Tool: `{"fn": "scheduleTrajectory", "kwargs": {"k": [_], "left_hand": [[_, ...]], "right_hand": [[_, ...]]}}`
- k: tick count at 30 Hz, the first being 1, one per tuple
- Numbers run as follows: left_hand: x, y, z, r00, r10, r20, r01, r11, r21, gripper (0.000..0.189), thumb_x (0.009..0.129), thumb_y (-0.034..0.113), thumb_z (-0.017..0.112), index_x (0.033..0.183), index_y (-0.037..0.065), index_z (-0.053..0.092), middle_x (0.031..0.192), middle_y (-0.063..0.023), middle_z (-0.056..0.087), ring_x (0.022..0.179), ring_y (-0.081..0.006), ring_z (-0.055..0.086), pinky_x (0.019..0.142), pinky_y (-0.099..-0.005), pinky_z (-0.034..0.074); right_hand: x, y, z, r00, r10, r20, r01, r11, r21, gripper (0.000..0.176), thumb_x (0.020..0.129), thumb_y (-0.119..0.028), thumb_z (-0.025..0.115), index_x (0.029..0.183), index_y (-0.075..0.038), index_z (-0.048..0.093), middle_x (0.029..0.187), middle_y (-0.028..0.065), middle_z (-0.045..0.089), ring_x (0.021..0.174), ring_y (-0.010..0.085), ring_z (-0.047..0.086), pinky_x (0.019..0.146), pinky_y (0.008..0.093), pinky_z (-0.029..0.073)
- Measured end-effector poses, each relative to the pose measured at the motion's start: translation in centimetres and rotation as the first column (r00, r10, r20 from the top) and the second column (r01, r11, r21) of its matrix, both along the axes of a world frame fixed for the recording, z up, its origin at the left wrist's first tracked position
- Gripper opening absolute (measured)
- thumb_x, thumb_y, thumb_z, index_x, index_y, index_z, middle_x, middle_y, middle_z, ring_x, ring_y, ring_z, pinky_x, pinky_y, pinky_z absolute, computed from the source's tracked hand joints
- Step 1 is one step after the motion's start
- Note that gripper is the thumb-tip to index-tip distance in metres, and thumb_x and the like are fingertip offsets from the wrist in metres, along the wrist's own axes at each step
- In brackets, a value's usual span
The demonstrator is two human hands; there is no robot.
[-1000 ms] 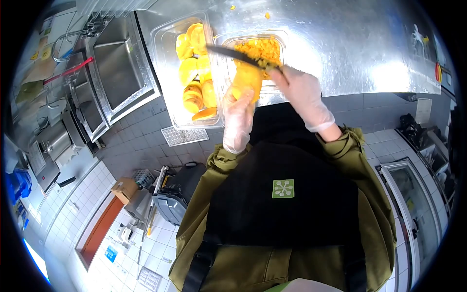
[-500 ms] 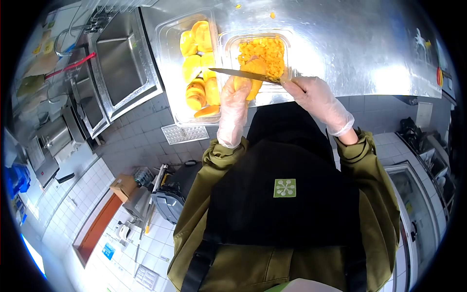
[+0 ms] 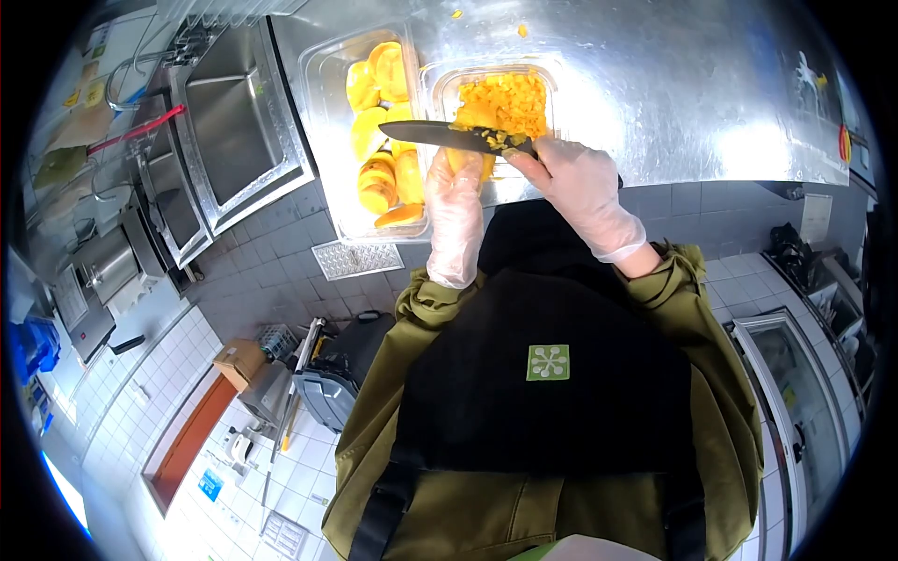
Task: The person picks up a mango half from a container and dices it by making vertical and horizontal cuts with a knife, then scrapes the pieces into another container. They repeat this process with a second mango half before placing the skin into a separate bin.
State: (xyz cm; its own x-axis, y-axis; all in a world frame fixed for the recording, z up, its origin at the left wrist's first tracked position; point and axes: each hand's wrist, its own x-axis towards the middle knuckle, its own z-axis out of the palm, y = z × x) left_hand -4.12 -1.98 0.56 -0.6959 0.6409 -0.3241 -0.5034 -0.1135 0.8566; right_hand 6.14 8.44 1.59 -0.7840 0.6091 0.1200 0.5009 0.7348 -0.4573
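My gloved right hand (image 3: 582,192) is closed round the handle of a knife (image 3: 421,133). Its broad dark blade points left, with small yellow bits stuck along it near the handle. Below the blade, my gloved left hand (image 3: 455,208) holds a peeled mango piece (image 3: 487,166), mostly hidden by the knife and fingers. Just beyond the blade is a clear plastic container (image 3: 555,84) with diced mango (image 3: 510,101) inside. To its left, a longer clear tray (image 3: 323,103) holds several large peeled mango pieces (image 3: 387,70).
Both containers stand on a shiny steel counter (image 3: 645,84), its front edge close to my body. Small yellow scraps (image 3: 522,31) lie farther back. A steel sink (image 3: 234,131) is on the left. Behind me are a grey bin (image 3: 327,397) and a cardboard box (image 3: 239,363).
My right hand has moved left with the knife, and its blade has turned to show its broad side with bits on it. The left hand stays nearly in place.
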Motion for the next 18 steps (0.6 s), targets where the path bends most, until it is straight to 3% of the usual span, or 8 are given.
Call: {"fn": "scheduleTrajectory", "kwargs": {"k": [5, 11, 14, 16, 18], "left_hand": [[0.4, -0.8, -0.2, 0.998, -0.028, 0.053, 0.03, 0.999, -0.031, 0.025, 0.086, 0.006, 0.049, 0.111, 0.0, 0.051, 0.1, -0.0035, 0.056, 0.089, -0.0094, 0.051, 0.081, -0.0232, 0.041], [0.0, -1.0, -0.7, 0.999, -0.047, -0.008, 0.046, 0.996, -0.078, 0.026, 0.085, 0.006, 0.049, 0.11, 0.002, 0.052, 0.1, -0.0038, 0.056, 0.087, -0.0097, 0.051, 0.081, -0.0231, 0.041], [0.1, -1.0, -0.1, 0.997, 0.007, 0.083, 0.001, 0.995, -0.099, 0.027, 0.084, 0.007, 0.051, 0.11, 0.0, 0.052, 0.101, -0.0048, 0.057, 0.09, -0.0109, 0.052, 0.082, -0.024, 0.041], [-0.4, -0.9, 0.6, 0.994, 0.051, 0.101, -0.053, 0.998, 0.022, 0.027, 0.084, 0.008, 0.052, 0.11, -0.001, 0.052, 0.102, -0.0053, 0.057, 0.092, -0.0118, 0.053, 0.083, -0.0245, 0.042], [-0.6, -0.7, 1.2, 0.992, 0.059, 0.111, -0.068, 0.995, 0.077, 0.027, 0.085, 0.01, 0.053, 0.109, -0.002, 0.052, 0.103, -0.0058, 0.058, 0.093, -0.0127, 0.054, 0.085, -0.0252, 0.042]], "right_hand": [[-1.5, -0.5, -0.2, 0.998, 0.041, -0.044, -0.041, 0.999, -0.016, 0.041, 0.079, -0.045, 0.056, 0.06, -0.009, 0.05, 0.049, 0.006, 0.048, 0.042, 0.0239, 0.051, 0.039, 0.0325, 0.04], [-2.5, -0.5, -0.1, 0.996, 0.088, -0.031, -0.09, 0.994, -0.057, 0.042, 0.08, -0.045, 0.055, 0.059, -0.008, 0.052, 0.051, 0.0066, 0.05, 0.045, 0.0246, 0.053, 0.041, 0.0335, 0.041], [-2.5, -0.4, 0.1, 0.998, 0.059, -0.019, -0.06, 0.996, -0.065, 0.041, 0.08, -0.044, 0.056, 0.06, -0.008, 0.051, 0.05, 0.0071, 0.049, 0.044, 0.0248, 0.052, 0.04, 0.033, 0.04], [-1.6, 0.0, 0.5, 0.999, 0.015, 0.046, -0.011, 0.995, -0.096, 0.04, 0.08, -0.041, 0.058, 0.059, -0.008, 0.049, 0.047, 0.0062, 0.049, 0.04, 0.0231, 0.05, 0.038, 0.0308, 0.038], [0.1, -0.2, 0.4, 0.999, 0.021, -0.025, -0.025, 0.991, -0.133, 0.039, 0.081, -0.039, 0.058, 0.06, -0.008, 0.05, 0.048, 0.007, 0.049, 0.04, 0.0244, 0.05, 0.038, 0.0316, 0.039]]}}
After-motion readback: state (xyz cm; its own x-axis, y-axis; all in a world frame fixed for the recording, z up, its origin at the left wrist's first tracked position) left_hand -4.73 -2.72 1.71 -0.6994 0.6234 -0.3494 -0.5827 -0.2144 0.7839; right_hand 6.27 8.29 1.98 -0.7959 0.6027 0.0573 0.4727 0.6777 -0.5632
